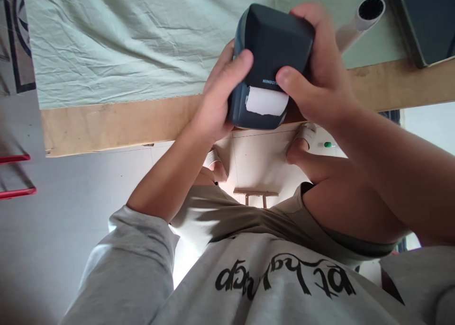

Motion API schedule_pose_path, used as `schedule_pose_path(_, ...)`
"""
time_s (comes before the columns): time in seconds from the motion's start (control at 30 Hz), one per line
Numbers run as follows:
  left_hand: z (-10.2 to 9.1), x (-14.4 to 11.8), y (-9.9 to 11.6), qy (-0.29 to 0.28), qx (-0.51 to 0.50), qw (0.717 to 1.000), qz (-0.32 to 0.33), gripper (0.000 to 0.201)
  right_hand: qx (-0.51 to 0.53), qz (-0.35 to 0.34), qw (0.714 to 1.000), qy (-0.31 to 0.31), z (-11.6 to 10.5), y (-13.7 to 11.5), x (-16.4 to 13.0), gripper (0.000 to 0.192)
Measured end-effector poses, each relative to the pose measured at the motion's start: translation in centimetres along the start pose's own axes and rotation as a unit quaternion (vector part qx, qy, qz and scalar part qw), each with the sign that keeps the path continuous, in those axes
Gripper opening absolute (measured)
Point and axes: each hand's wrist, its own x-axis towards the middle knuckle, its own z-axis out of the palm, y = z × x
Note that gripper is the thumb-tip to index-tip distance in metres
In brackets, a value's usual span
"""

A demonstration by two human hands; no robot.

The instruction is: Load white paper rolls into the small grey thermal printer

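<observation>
Both hands, the left hand [216, 102] and the right hand [316, 78], wrapped their fingers around the dark label printer [270, 55] above the table's [117, 126] wooden edge. White paper [266, 101] already poked out, not yet torn.

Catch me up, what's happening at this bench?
A person holds a small dark label printer in both hands at the wooden edge of a table covered with pale green cloth. The left hand grips its side, thumb on top; the right hand wraps the other side. A white label pokes from the slot. A white tube lies nearby.
</observation>
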Motion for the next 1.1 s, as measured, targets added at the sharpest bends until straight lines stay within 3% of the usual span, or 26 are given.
schedule_pose_path(0.1, -0.4, 0.0, 0.2, -0.003, -0.018, 0.999, -0.033, 0.027, -0.026, 0.036, 0.999, -0.011, -0.1, -0.4, -0.4, 0.057)
schedule_pose_path(0.3, -0.6, -0.5, 0.2, 0.023, 0.003, 1.000, -0.004, 0.021, -0.072, -0.032, 0.997, -0.011, -0.5, -0.7, -1.4, 0.061)
schedule_pose_path(0.47, -0.1, -0.5, 0.6, 0.057, 0.038, 0.997, -0.047, 0.020, -0.057, -0.019, 0.997, -0.040, -0.5, -0.5, -1.3, 0.065)
schedule_pose_path(0.57, 0.1, -0.5, 0.8, 0.064, 0.010, 0.997, -0.048, 0.018, -0.083, -0.013, 0.995, -0.054, -1.1, -0.7, -1.1, 0.068)
schedule_pose_path(0.67, 0.2, -0.5, 0.8, 0.048, -0.025, 0.998, -0.037, 0.022, -0.156, -0.029, 0.987, -0.016, -2.0, -1.7, -1.0, 0.069)
schedule_pose_path(0.8, 0.4, -0.5, 0.8, 0.038, -0.001, 0.998, -0.055, 0.025, -0.186, -0.019, 0.978, 0.089, -2.7, -3.5, -1.3, 0.046)
schedule_pose_path(0.97, 0.3, -0.5, 0.8, 0.031, 0.022, 0.997, -0.072, 0.019, -0.096, -0.005, 0.976, 0.197, -2.2, -4.2, -0.9, 0.020)
schedule_pose_path(1.03, 0.2, -0.5, 0.8, 0.030, 0.027, 0.996, -0.081, 0.021, -0.145, -0.004, 0.973, 0.177, -2.0, -4.0, -0.6, 0.018)
schedule_pose_path(1.1, 0.0, -0.5, 0.7, 0.026, 0.043, 0.996, -0.080, 0.022, -0.249, 0.009, 0.962, 0.109, -2.0, -3.8, -0.3, 0.021)
